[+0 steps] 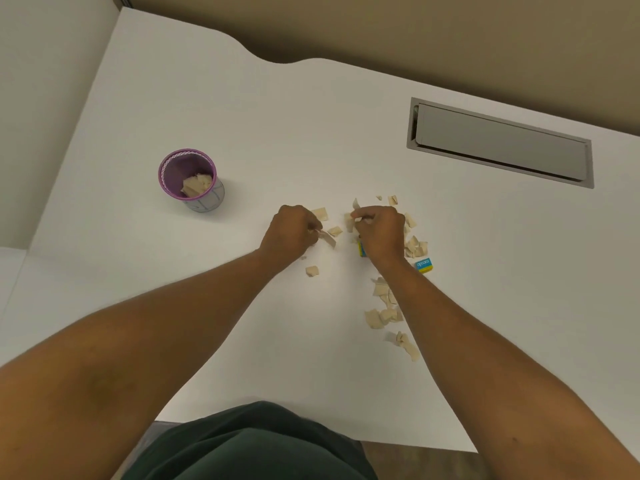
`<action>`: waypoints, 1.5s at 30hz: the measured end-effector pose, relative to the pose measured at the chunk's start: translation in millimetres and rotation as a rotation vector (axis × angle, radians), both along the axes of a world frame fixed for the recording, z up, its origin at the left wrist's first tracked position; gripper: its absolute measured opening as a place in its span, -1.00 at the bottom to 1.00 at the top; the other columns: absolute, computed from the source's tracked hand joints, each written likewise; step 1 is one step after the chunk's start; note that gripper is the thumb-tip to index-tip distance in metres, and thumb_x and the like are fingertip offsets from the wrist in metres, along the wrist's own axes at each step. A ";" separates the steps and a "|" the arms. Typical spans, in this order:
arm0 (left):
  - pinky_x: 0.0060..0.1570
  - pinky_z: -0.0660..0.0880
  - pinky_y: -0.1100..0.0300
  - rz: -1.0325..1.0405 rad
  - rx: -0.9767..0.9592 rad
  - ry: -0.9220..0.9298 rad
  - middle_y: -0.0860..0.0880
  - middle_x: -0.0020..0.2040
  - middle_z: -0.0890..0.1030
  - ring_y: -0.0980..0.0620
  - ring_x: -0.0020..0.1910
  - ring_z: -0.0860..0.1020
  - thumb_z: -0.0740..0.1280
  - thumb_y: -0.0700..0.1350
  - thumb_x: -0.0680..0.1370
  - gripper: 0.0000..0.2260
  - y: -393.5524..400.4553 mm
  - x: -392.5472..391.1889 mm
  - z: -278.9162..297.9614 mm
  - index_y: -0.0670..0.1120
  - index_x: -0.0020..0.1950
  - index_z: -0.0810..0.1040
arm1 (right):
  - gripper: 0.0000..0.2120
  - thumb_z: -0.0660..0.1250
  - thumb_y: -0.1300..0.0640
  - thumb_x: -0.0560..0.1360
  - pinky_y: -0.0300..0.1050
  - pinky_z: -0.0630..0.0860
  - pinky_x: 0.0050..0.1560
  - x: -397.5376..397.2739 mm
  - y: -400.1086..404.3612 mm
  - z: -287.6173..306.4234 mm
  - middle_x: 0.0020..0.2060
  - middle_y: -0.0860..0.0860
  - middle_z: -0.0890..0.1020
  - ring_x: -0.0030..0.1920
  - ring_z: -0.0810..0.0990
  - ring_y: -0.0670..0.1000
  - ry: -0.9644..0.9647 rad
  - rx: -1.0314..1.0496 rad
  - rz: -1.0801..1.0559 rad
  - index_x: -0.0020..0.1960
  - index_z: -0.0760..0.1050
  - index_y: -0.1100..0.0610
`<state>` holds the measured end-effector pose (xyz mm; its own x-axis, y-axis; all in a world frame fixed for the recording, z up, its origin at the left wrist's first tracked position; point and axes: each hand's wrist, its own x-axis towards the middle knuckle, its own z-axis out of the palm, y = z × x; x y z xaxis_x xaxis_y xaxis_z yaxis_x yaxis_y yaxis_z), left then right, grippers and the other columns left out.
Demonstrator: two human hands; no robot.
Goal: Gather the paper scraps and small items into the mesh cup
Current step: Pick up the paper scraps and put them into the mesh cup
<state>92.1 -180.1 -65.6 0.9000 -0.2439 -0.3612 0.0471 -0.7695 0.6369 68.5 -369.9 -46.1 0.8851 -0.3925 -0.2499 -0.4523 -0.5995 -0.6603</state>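
A purple mesh cup [207, 199] stands upright on the white desk at the left, with several beige paper scraps inside. My left hand [291, 230] is closed on a paper scrap [328, 238] that sticks out to its right. My right hand [379, 233] pinches paper scraps between its fingertips. More beige scraps [381, 315] lie scattered around and below my right forearm. A blue and yellow eraser [424, 265] lies right of my wrist. A second blue and yellow item [361, 250] is mostly hidden under my right hand.
A grey cable flap [498, 143] is set into the white desk [277, 133] at the back right. The desk's wavy far edge meets a beige wall. Its near edge runs just above my dark green clothing [249, 445].
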 end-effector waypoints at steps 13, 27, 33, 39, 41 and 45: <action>-0.09 0.52 0.43 0.486 -0.510 0.112 0.12 -0.11 0.78 0.25 -0.08 0.71 0.62 -0.07 0.42 -0.85 80.7 -41.6 52.9 0.02 -0.03 0.81 | -0.78 0.54 0.36 0.43 -0.15 0.66 0.07 -15.1 65.5 48.5 0.04 0.21 0.75 -0.03 0.72 0.06 0.024 0.890 -0.298 0.08 0.70 0.32; 0.04 0.57 0.15 0.524 -0.068 -0.363 -0.09 -0.02 0.72 -0.07 0.00 0.64 0.45 -0.19 0.51 -0.87 180.6 28.4 97.0 -0.08 0.00 0.78 | -0.86 0.55 0.32 0.40 0.06 0.69 0.14 72.1 206.4 97.0 -0.14 0.03 0.78 -0.09 0.78 0.06 -0.114 0.637 -0.009 -0.07 0.76 0.16; -0.18 0.48 0.29 0.261 0.130 -0.316 0.00 0.10 0.59 -0.05 0.05 0.59 0.42 -0.14 0.57 -0.83 175.5 32.8 83.4 -0.13 0.14 0.60 | -0.85 0.56 0.30 0.40 -0.06 0.68 0.13 78.6 215.0 90.3 -0.12 -0.02 0.78 -0.07 0.77 -0.03 -0.137 0.504 0.039 -0.07 0.76 0.12; -0.09 0.50 0.14 0.376 0.044 -0.367 -0.03 0.04 0.62 -0.01 -0.06 0.59 0.44 -0.16 0.53 -0.74 198.2 20.3 92.3 0.05 0.19 0.71 | -0.85 0.52 0.29 0.42 -0.45 0.52 -0.12 90.5 230.4 85.4 -0.12 -0.06 0.75 -0.09 0.69 -0.11 -0.129 0.292 0.266 -0.06 0.76 0.11; -0.07 0.52 0.20 0.447 0.000 -0.379 -0.03 0.04 0.67 0.00 -0.04 0.65 0.47 -0.14 0.54 -0.78 206.4 15.2 93.1 -0.02 0.18 0.72 | -0.86 0.48 0.30 0.45 -0.39 0.55 -0.10 91.6 238.6 81.4 -0.14 -0.05 0.72 -0.10 0.67 -0.09 -0.109 0.222 0.372 -0.04 0.75 0.13; -0.04 0.57 0.21 0.494 -0.063 -0.403 -0.01 0.02 0.69 0.07 -0.07 0.64 0.48 -0.19 0.54 -0.82 211.4 5.2 94.5 -0.08 0.14 0.73 | -0.82 0.50 0.25 0.45 -0.08 0.65 0.08 92.5 249.5 77.9 0.01 0.03 0.74 0.02 0.69 0.04 0.006 0.040 0.600 0.03 0.74 0.11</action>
<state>97.4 31.3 28.9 0.9740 0.2243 0.0305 0.1338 -0.6792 0.7217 161.1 -120.4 31.8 0.9479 0.1849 -0.2595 -0.0463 -0.7260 -0.6862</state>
